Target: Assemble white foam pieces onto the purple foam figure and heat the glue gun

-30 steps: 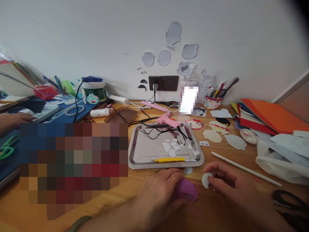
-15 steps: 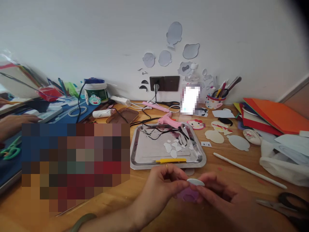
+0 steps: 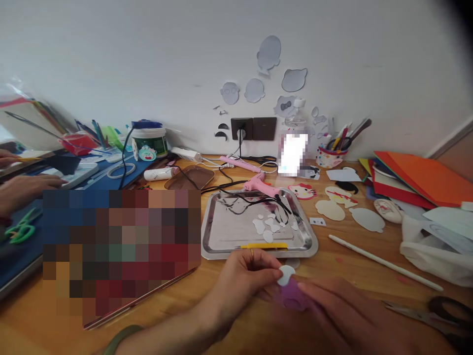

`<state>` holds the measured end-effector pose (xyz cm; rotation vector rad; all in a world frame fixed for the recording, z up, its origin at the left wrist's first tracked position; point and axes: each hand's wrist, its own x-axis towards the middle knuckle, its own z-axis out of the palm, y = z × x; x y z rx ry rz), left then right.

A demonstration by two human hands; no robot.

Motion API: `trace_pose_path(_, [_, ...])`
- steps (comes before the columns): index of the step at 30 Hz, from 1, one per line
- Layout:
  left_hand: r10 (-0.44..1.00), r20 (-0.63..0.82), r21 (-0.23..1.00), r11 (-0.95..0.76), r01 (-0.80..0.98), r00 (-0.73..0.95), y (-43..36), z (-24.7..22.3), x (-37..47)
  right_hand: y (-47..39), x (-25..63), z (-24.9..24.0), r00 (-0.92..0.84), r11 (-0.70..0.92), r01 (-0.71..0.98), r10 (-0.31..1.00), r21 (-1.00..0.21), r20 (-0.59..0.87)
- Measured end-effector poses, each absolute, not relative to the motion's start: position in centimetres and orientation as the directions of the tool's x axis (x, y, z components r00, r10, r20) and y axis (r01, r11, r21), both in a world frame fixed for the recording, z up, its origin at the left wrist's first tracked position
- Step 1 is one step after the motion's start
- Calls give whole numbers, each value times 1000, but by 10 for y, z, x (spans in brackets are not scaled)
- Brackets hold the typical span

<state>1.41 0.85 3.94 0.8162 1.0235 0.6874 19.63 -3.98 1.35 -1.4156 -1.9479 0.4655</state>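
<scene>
A small white rounded cutout is pinched at its left edge between the thumb and fingers of my left hand. Just below it is a purple piece, blurred, with a darker curved outline on it; its kind is unclear. My right hand has its fingers closed at the right side of this purple piece, some of them hidden and slightly smeared. Both hands are close together in front of a metal tray. In the tray lie several white cutouts and yellow tweezers.
A pink glue gun and black cables lie at the tray's back. Scissors and a white stick are on the right, coloured sheets behind. On the left, a pixelated area and another person's hand.
The white cutout has tipped up to show its face and shifted slightly left, staying in my left hand. My right fingers have come off it and moved down right. The view shifted slightly.
</scene>
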Motion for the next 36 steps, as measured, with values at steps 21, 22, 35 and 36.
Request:
trace_pose_path(21, [928, -236, 904, 100, 416, 289, 9, 18, 19, -14, 200, 10, -440, 407, 784, 897, -470, 42])
trace_pose_path(22, [924, -247, 901, 108, 420, 292, 9, 18, 19, -13, 200, 11, -441, 403, 783, 897, -473, 34])
trace_pose_path(35, [922, -229, 842, 27, 538, 312, 8, 14, 18, -12, 201, 11, -460, 424, 770, 887, -477, 47])
trace_pose_path(36, [921, -224, 844, 21, 536, 317, 7, 13, 18, -12, 202, 11, -462, 429, 769, 885, -474, 52])
